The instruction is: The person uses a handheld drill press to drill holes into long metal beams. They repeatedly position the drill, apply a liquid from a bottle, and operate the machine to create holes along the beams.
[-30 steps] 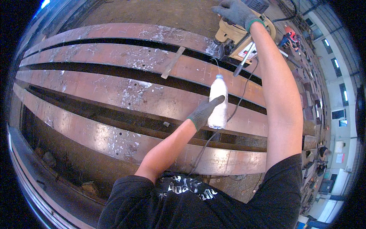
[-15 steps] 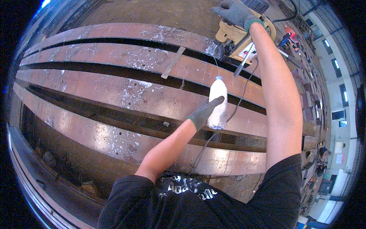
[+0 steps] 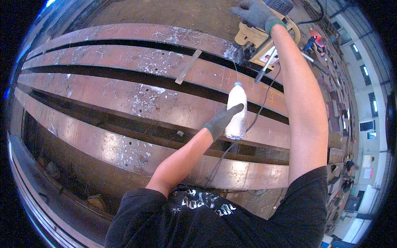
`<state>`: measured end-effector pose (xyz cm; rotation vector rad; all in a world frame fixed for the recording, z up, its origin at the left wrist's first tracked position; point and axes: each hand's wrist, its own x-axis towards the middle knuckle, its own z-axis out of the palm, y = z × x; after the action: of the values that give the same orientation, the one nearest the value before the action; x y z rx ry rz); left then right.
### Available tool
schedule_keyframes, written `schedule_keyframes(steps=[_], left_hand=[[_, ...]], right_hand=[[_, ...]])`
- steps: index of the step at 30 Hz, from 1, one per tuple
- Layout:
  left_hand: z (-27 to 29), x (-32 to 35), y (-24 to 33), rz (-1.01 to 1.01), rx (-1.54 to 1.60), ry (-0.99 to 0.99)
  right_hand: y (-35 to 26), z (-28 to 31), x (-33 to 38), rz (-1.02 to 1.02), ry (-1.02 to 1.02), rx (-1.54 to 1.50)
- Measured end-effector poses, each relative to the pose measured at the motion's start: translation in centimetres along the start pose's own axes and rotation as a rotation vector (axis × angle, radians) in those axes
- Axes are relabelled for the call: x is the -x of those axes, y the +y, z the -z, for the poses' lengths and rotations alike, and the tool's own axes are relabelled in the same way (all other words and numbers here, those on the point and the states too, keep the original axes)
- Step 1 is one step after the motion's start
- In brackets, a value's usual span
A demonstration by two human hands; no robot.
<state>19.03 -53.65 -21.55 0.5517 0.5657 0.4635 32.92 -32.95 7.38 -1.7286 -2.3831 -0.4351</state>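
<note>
My left hand (image 3: 223, 119), in a grey glove with a green cuff, is closed around a plastic bottle (image 3: 236, 105) of white liquid. The bottle's blue cap points away from me, and a thin stream runs from it toward the tool end of a yellow drilling machine (image 3: 248, 37). That machine stands on the far steel beam, with white liquid and shavings around its tool. At the top of the view, my gloved right hand (image 3: 253, 13) is raised over the machine with its fingers curled; whatever lies inside them is hidden. Below it, a lever (image 3: 266, 65) with a black grip sticks out from the machine.
Several long rusty steel beams (image 3: 103, 94) lie side by side with dark gaps between them, strewn with shavings. A flat metal strip (image 3: 188, 67) bridges two beams. A black cable (image 3: 259, 108) crosses them near the bottle. People (image 3: 316, 44) are farther off at right.
Almost nothing differs. The bottle and my left hand have shifted very slightly, and the thin stream still runs from the cap. My right hand stays at the machine.
</note>
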Motion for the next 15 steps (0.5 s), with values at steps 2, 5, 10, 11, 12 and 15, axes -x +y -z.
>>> schedule_keyframes(steps=[2, 5, 10, 11, 12, 15], left_hand=[[0.21, -0.67, -0.67, -0.005, 0.020, 0.006], [0.47, -1.12, -1.05, -0.005, 0.052, 0.036], [0.57, -1.02, -0.94, 0.040, 0.054, -0.005], [0.54, -0.96, -0.90, 0.032, 0.056, -0.009], [0.52, -0.92, -0.89, 0.024, 0.058, -0.013], [0.49, -0.94, -0.86, 0.034, 0.055, -0.017]], right_hand=[[0.12, -0.36, 0.04, -0.040, 0.023, -0.020], [-0.54, 0.22, -0.28, -0.106, -0.053, -0.073], [-0.34, 0.05, -0.32, -0.099, -0.057, -0.045], [-0.37, 0.05, -0.27, -0.092, -0.052, -0.028], [-0.41, 0.08, -0.23, -0.085, -0.047, -0.011], [-0.31, 0.19, -0.41, -0.070, -0.080, -0.015]])
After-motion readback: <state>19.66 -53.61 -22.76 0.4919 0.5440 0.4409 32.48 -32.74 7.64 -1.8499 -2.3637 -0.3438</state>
